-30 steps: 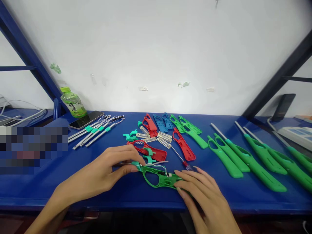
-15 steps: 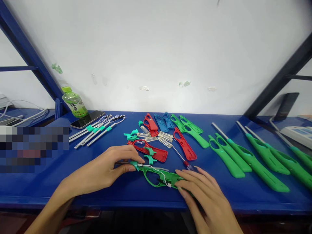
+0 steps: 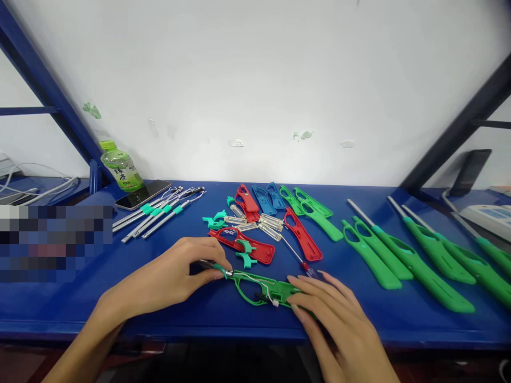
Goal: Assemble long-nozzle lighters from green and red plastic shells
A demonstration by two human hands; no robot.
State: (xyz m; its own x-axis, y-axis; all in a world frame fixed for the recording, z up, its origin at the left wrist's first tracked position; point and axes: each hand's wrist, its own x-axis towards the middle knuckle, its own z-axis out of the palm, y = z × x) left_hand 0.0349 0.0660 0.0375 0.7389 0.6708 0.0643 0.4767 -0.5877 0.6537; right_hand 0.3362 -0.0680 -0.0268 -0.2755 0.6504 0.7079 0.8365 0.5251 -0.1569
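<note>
Left hand point(image 3: 175, 276) shifted leftward, pinching tube point(image 3: 205, 263); right hand point(image 3: 339, 311) clasps green shell point(image 3: 279, 291); bottle label point(image 3: 125, 173) unclear.

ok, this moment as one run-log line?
left hand: pinches tube | right hand: holds green shell | white wire: over shell | screwdriver: on table

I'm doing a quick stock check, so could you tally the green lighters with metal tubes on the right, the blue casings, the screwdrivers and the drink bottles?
Green lighters: 4, some cut off by the picture's edge
Blue casings: 2
Screwdriver: 1
Drink bottle: 1
Total: 8
</note>
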